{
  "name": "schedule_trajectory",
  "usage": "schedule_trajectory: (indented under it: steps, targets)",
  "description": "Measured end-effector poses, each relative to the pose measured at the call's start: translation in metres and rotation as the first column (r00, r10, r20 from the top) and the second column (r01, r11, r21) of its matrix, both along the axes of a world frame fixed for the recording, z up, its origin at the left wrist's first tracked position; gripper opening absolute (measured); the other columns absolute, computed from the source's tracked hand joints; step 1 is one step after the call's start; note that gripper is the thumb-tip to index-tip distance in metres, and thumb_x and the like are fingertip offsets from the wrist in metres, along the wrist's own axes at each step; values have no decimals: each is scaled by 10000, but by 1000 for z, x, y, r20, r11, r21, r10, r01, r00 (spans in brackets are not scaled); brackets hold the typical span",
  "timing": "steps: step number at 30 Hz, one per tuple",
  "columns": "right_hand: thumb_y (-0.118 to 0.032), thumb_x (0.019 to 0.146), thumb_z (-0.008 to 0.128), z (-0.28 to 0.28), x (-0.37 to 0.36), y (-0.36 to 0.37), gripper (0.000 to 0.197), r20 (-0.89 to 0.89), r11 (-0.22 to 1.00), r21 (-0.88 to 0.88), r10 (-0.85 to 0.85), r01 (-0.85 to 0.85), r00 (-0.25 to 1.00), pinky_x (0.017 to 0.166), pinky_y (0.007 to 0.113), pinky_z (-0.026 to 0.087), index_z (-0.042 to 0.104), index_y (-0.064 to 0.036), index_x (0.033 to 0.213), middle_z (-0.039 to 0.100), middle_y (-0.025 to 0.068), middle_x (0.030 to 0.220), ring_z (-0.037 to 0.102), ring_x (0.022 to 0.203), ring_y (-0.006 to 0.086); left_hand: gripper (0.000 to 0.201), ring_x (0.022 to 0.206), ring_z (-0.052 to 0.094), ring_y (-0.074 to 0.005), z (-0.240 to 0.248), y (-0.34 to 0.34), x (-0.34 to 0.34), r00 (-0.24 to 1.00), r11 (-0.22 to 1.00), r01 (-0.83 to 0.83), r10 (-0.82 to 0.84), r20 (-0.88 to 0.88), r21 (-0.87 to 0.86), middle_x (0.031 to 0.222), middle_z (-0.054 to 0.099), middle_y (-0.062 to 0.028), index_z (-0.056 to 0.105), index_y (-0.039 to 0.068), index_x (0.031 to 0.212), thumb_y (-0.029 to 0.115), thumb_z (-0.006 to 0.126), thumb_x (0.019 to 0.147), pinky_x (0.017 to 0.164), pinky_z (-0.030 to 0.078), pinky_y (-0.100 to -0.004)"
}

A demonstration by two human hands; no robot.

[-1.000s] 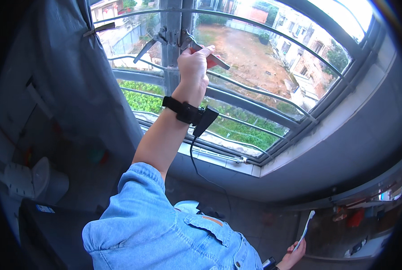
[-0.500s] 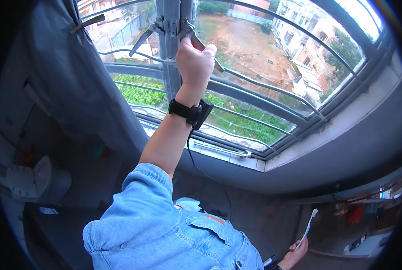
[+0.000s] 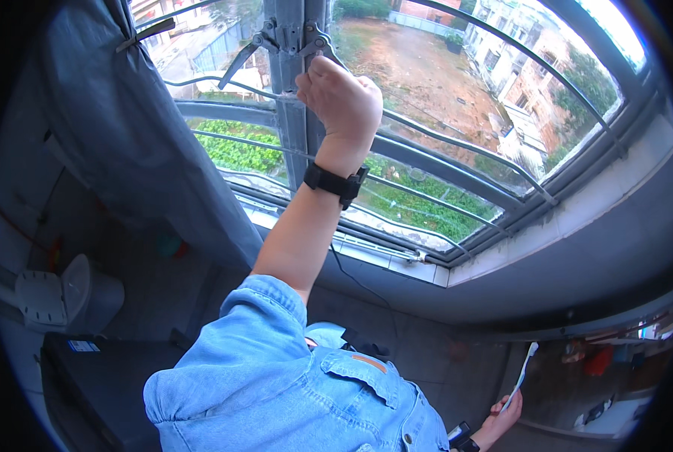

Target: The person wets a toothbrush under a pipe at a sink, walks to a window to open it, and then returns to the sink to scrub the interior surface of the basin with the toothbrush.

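Well, in the head view the left hand [image 3: 340, 98] has its fingers curled round the metal window handle [image 3: 325, 45], probably for leverage; the pivot shows just beyond the knuckles, the lower end hidden by the hand. Low at the right, the right hand [image 3: 503, 416] pinches a toothbrush [image 3: 523, 372] head-up, seemingly keeping it clear.

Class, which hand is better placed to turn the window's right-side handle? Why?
Probably left: the left hand is curled at the handle; the right hand, well away, holds a toothbrush.
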State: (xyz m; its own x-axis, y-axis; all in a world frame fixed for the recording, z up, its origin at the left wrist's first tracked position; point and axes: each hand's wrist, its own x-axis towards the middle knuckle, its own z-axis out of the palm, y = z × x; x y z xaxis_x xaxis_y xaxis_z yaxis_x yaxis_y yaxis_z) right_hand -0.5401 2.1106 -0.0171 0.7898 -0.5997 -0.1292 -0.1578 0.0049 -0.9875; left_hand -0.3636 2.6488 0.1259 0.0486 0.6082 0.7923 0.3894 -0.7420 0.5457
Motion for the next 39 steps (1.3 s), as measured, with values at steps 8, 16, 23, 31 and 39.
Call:
schedule_trajectory:
  steps: [8,16,23,31,39]
  targets:
    - [-201,884,478,5,-1,-8,222,28,999,20,-31,30,999,368,164,283,566,-60,1032,467,-11,611,366,405,37,240,807,471,-359,-2,-2,6,993,999,31,-26,119,-38,808,506,-183,413,-36,839,81,569,699,723,352,-489]
    - [-221,879,494,-3,-13,-21,215,-21,996,46,-72,73,997,361,163,276,566,-73,1018,461,-17,599,356,398,31,204,444,422,-133,50,-2,-4,26,60,998,6,1000,-26,589,457,-30,485,48,819,233,471,905,432,342,-241]
    - [-238,876,498,-4,-15,-37,226,-60,997,-4,-78,78,995,364,162,278,562,-63,1006,455,-18,593,352,395,31,265,357,347,-108,47,-4,5,157,230,962,-14,988,-150,526,370,8,451,97,796,326,421,925,325,255,-255]
    - [-142,851,447,21,-10,-27,257,-98,965,-226,110,-130,989,480,283,388,565,60,956,546,103,766,488,550,172,340,594,554,-263,28,5,20,553,663,673,-155,819,-328,666,584,-168,555,-113,770,184,455,902,560,414,-346]
    - [-192,889,486,-12,5,-36,202,-22,993,110,-46,48,999,372,170,260,556,-64,1029,461,-17,624,343,422,20,170,363,387,-122,19,-13,23,473,482,820,-269,839,-308,530,428,-18,507,44,709,141,525,847,310,329,-245]
